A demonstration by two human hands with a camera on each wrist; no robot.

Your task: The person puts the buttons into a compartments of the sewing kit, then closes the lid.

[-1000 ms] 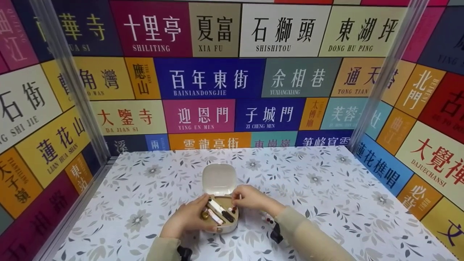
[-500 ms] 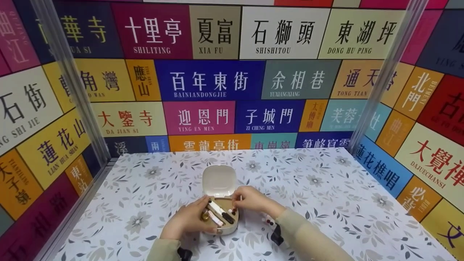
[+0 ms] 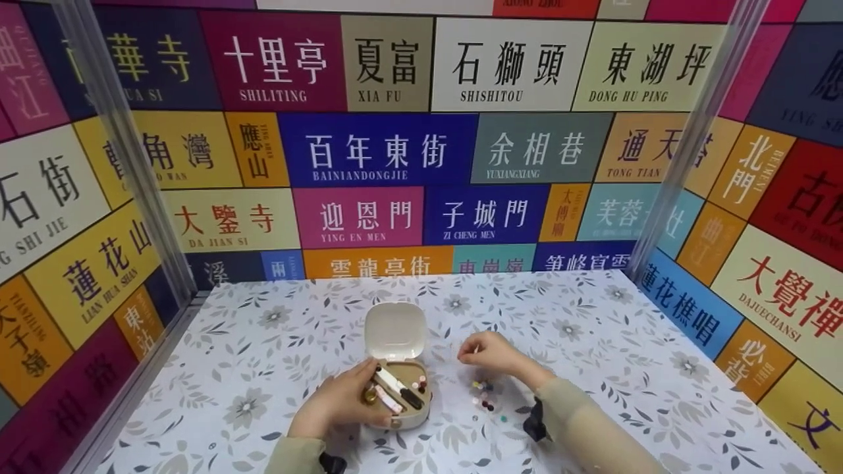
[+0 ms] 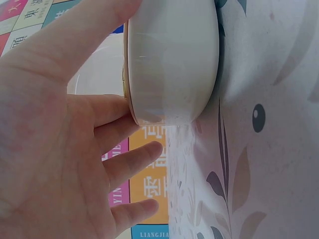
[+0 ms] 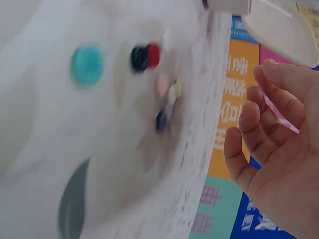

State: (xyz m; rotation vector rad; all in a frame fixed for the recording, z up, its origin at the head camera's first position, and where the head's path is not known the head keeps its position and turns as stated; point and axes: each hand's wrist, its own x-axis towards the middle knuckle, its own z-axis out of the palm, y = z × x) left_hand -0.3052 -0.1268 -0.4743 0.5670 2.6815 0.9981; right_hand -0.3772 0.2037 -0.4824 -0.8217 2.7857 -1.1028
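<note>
A white, rounded case stands on the table with its hinged lid raised. My left hand holds its left side, thumb in front and fingertips towards the back; the left wrist view shows thumb and index finger against the case wall. Inside lie a white-and-black pen-like stick, a pinkish tube, a gold-coloured piece and small button-like pieces on the right. My right hand hovers right of the case, fingers loosely bent, nothing visible in them.
Several loose button-like pieces, dark, red, pink and yellow, lie on the table right of the case. A teal one lies nearer the front edge. Printed sign panels wall in the back and sides of the flower-patterned table.
My right hand has left the case's right compartment and moved right, above the loose pieces. The left hand stays on the case. The view has shifted slightly.
</note>
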